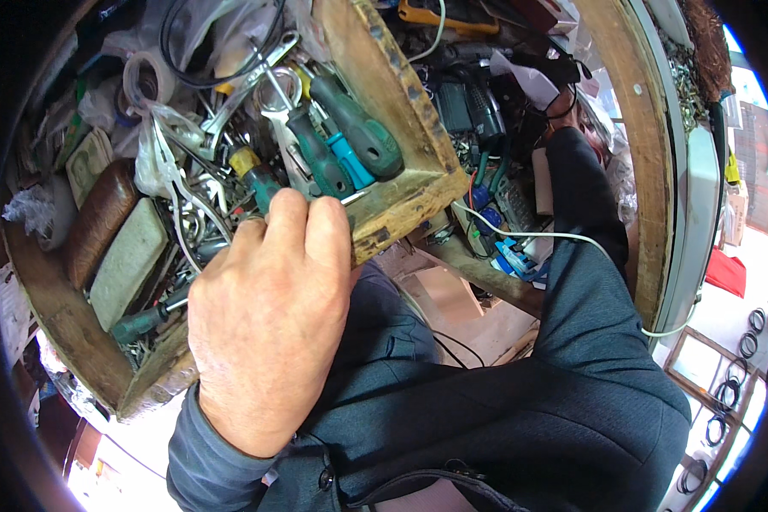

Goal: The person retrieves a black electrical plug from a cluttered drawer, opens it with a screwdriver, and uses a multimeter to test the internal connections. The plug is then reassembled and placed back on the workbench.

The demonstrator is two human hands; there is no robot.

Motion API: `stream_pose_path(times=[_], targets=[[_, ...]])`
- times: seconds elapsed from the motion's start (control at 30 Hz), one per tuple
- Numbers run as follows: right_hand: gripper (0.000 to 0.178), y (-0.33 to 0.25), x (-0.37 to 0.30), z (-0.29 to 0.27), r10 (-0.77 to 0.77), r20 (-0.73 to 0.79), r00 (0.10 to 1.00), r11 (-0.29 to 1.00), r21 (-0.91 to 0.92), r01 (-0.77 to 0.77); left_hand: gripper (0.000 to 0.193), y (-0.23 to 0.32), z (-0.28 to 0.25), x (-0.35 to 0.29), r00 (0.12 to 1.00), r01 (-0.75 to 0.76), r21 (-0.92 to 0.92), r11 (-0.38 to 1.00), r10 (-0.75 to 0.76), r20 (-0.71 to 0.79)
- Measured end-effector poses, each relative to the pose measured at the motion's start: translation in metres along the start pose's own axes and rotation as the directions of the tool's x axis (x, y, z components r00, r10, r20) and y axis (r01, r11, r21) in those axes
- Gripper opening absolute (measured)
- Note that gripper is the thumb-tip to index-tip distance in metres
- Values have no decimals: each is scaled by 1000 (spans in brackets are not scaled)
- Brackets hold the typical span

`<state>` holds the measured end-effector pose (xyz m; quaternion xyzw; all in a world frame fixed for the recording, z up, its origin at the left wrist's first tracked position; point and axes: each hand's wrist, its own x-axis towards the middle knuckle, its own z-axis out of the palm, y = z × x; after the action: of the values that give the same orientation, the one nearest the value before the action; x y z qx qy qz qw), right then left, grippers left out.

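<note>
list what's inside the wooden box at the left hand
Green-handled screwdrivers, a brown oblong block, a grey block and metal pieces. What lies beneath them or under the left hand is hidden.

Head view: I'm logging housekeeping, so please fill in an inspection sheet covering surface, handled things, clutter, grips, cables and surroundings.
Surface: worn wooden drawer, rim dark-stained in places.
Handled things: the drawer, with green screwdrivers and pliers inside.
Clutter: tape roll, brown case and loose metal parts in the drawer.
Grips: left hand closed over the near wall; right hand partly hidden among clutter, its hold unclear.
Cables: white cable crosses the right sleeve.
Surroundings: red cloth and black coils at right.
</note>
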<state>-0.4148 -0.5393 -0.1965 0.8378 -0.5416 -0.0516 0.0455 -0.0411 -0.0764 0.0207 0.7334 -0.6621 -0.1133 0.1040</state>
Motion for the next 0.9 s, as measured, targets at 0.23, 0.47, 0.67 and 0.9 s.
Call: stream_pose_path(times=[0.23, 0.47, 0.67, 0.9], targets=[[24, -6, 4, -5, -11, 2, 1000, 1000, -5, 11, 39, 0, -1, -1, 1000, 0, 12, 1000, 0, 2], [23, -9, 9, -4, -16, 7, 1000, 1000, 0, 16, 38, -2, 1, 0, 1000, -9, 22, 1000, 9, 5], [23, -11, 16, -6, -39, 16, 999, 999, -10, 39, 37, -2, 3, -1, 1000, -6, 28, 1000, 6, -12], [22, -18, 21, -9, -59, 17, 998, 998, -13, 59, 36, -2, 2, -1, 1000, -8, 30, 1000, 8, 0]])
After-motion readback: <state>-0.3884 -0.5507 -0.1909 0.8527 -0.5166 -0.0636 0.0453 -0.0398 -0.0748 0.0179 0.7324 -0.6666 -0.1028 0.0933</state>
